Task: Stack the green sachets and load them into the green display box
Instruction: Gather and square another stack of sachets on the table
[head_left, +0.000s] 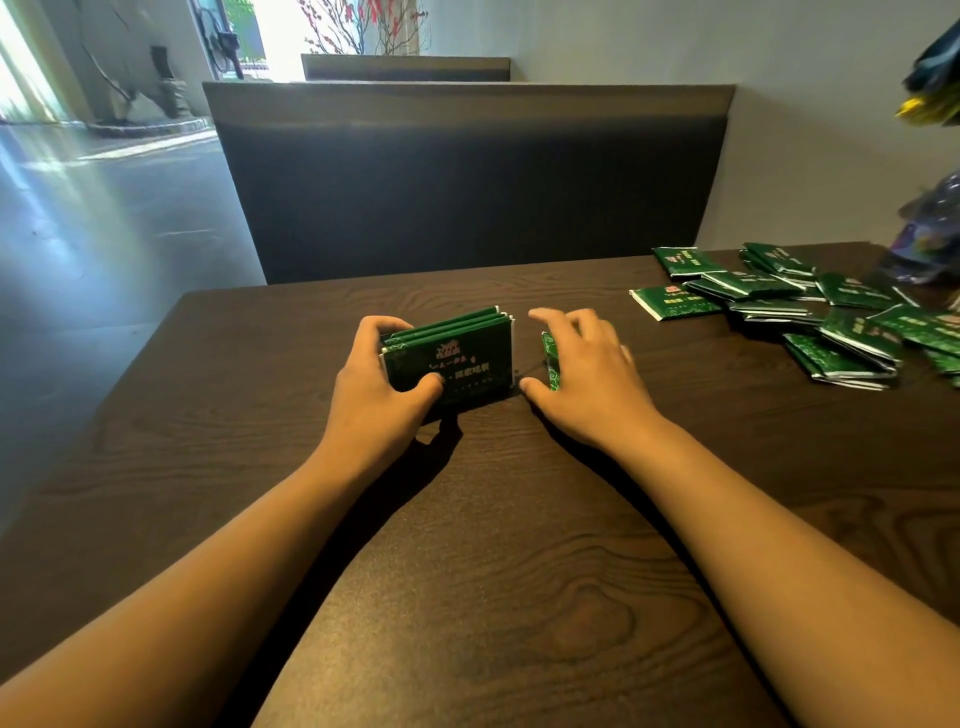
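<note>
Head view, frame centre: left hand (382, 387) fingers grip the upright sachet stack (451, 358); right hand (582, 364), fingers spread, holds a lone sachet (550, 361) just beside it.

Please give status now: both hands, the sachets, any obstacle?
Left hand grips upright stack on table. Right hand over one sachet, grip unclear. Loose pile far right. Display box not in view; no obstacle.

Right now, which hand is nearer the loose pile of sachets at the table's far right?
Right. The right hand lies at mid-table, apart from the loose pile, over a single sachet. The left hand is farther away, gripping the upright stack.
</note>
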